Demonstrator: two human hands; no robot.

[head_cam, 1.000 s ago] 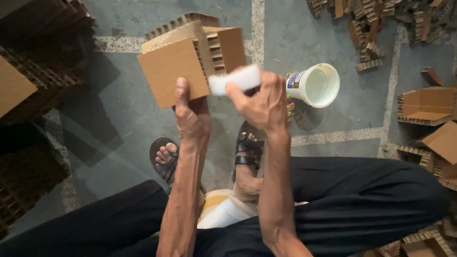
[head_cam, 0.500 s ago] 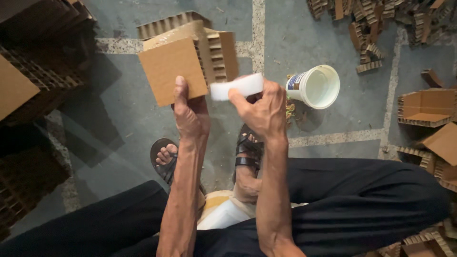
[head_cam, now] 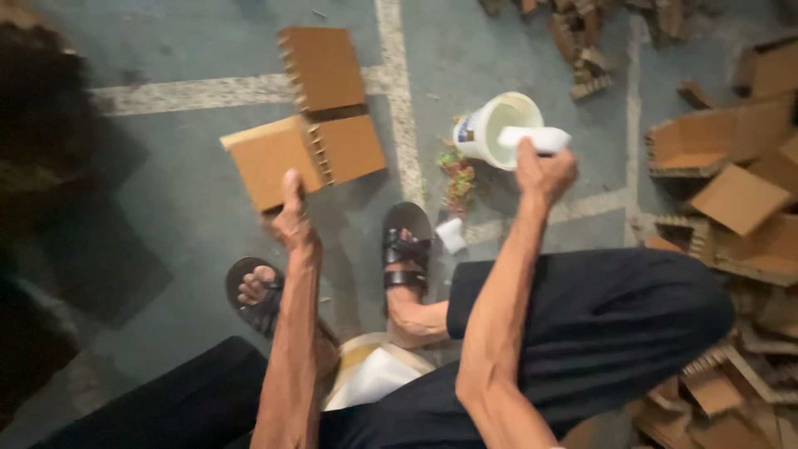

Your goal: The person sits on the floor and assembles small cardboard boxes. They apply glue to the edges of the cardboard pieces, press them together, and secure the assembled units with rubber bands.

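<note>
Nearest, my legs in black trousers (head_cam: 582, 333) and two sandalled feet on the grey floor (head_cam: 166, 216). Left hand (head_cam: 293, 223) pinches the near edge of a folded corrugated cardboard piece (head_cam: 307, 133), thumb pressed on its face; it is held above the floor, left of centre, long axis running near-left to far-right, fluted edges facing the fold. Right hand (head_cam: 542, 170) is closed round a white applicator (head_cam: 536, 137), lying roughly left to right over the white glue tub (head_cam: 492, 126). Best practice, in my judgement: keep the panel steady and load the applicator sparingly. Far right: cardboard offcuts (head_cam: 731, 191).
</note>
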